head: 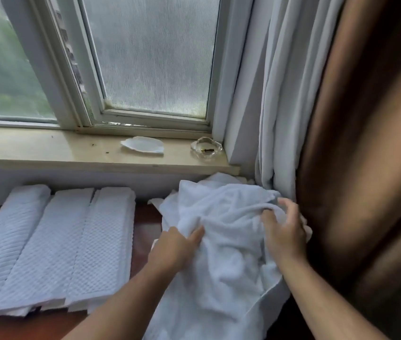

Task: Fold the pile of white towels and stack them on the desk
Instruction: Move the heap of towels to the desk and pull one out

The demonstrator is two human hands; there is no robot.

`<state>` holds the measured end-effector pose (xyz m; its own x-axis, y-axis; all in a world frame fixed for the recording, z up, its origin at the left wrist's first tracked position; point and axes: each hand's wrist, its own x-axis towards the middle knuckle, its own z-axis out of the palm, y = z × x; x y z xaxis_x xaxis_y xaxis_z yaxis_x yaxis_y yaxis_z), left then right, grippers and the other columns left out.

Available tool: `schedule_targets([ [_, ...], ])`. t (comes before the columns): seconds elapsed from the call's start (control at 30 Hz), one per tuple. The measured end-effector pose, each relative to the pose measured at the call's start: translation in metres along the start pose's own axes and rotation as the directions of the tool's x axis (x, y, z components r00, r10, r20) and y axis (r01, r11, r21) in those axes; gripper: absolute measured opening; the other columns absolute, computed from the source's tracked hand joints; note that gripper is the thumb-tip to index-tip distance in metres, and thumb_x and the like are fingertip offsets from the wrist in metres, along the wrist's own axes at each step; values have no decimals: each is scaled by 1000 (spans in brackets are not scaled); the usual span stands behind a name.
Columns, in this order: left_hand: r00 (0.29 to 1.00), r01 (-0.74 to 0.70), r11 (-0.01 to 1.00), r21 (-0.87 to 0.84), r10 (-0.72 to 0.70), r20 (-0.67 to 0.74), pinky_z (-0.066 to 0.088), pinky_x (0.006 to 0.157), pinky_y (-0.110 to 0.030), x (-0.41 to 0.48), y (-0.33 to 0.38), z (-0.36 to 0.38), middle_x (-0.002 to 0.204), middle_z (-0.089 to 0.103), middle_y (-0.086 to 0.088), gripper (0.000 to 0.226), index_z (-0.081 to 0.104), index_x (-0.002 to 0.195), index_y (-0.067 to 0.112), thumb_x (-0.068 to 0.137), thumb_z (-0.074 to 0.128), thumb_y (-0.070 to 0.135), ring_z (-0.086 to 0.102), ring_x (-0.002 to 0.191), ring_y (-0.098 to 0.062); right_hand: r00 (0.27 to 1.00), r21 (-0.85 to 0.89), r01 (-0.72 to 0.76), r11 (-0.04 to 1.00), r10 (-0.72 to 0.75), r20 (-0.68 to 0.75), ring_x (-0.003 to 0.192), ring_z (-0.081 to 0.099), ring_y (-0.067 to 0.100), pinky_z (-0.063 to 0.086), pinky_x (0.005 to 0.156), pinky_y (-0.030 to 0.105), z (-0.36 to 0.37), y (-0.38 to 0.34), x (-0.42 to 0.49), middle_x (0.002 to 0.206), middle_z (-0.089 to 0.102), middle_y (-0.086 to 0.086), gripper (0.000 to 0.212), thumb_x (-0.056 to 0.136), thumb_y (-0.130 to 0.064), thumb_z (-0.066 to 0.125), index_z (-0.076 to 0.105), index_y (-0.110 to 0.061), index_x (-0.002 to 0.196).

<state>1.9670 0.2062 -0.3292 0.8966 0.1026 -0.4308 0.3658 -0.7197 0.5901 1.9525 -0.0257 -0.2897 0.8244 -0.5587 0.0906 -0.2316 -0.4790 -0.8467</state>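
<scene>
A crumpled pile of white towels (221, 241) lies on the right part of the dark red desk (143, 231) and hangs over its front edge. My left hand (174, 246) grips a bunch of the top towel near the pile's middle. My right hand (284, 230) has its fingers curled into the cloth at the pile's right side. On the left of the desk three folded white towels (54, 249) lie side by side as long strips, one ribbed and two with a waffle pattern.
A stone windowsill (59, 153) runs behind the desk, carrying a white dish (143, 144) and a glass ashtray (206, 147). White sheer curtains (275, 106) and a brown curtain (366, 143) hang close on the right. A strip of bare desk separates the folded towels from the pile.
</scene>
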Motion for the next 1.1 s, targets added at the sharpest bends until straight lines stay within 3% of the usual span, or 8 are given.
schedule_targets([
  [0.13, 976, -131, 965, -226, 86, -198, 53, 69, -36, 17, -8, 1, 94, 63, 12, 40, 58, 95, 38, 85, 49, 75, 61, 80, -6, 996, -209, 20, 978, -1, 91, 141, 34, 33, 28, 116, 44, 34, -1, -5, 151, 40, 13, 68, 89, -60, 61, 43, -35, 150],
  [0.2, 961, -147, 958, -247, 80, -264, 51, 71, -37, 31, -14, -1, 101, 63, 15, 29, 54, 101, 42, 89, 48, 67, 60, 84, -5, 995, -253, 73, 965, -55, 79, 144, 32, 36, 25, 119, 47, 50, -2, -4, 152, 41, 16, 73, 86, -54, 70, 47, -25, 150],
  [0.33, 958, -265, 911, -315, 211, -195, 44, 95, -39, 73, -25, -1, 137, 46, 18, 61, 29, 146, 52, 89, 47, 64, 53, 115, -12, 984, -270, 178, 946, -169, 56, 133, 46, 39, 34, 111, 48, 88, 1, 1, 142, 53, 17, 70, 84, -61, 65, 60, -18, 139],
  [0.4, 933, -352, 891, -288, 357, -35, 34, 116, -42, 91, -30, -3, 157, 34, 10, 86, 26, 151, 51, 76, 54, 82, 34, 143, -11, 986, -275, 162, 948, -166, 10, 127, 52, 39, 38, 104, 49, 104, 4, 9, 138, 58, 15, 77, 79, -69, 46, 64, -19, 134],
  [0.47, 910, -354, 918, -180, 383, 162, 19, 124, -40, 105, -40, -3, 167, 6, 12, 114, 4, 148, 65, 56, 64, 91, 3, 153, -4, 976, -284, 197, 939, -215, -36, 120, 59, 41, 42, 99, 51, 120, 12, 19, 130, 64, 16, 72, 80, -65, 45, 70, -16, 127],
  [0.57, 914, -344, 938, 43, 324, 244, 26, 121, -42, 129, -56, 9, 167, -12, 13, 135, -19, 137, 72, 38, 73, 84, 0, 155, -12, 948, -350, 276, 895, -313, -54, 104, 65, 45, 48, 89, 55, 148, 31, 33, 113, 69, 20, 59, 84, -56, 55, 75, -11, 116],
  [0.73, 935, -353, 920, 168, 342, 95, 47, 102, -50, 162, -61, 31, 165, -8, 17, 130, -19, 143, 66, 53, 75, 72, 20, 151, -22, 929, -475, 278, 835, -360, -89, 95, 64, 47, 49, 85, 58, 186, 50, 49, 107, 66, 26, 50, 86, -54, 60, 76, -12, 108],
  [1.1, 945, -322, 880, 349, 320, 64, 36, 107, -56, 146, -49, 19, 167, 2, 1, 112, -14, 151, 55, 73, 65, 75, 25, 145, -32, 984, -485, 173, 857, -165, 60, 116, 55, 43, 41, 98, 53, 171, 26, 47, 127, 58, 19, 62, 86, -67, 49, 63, -25, 130],
])
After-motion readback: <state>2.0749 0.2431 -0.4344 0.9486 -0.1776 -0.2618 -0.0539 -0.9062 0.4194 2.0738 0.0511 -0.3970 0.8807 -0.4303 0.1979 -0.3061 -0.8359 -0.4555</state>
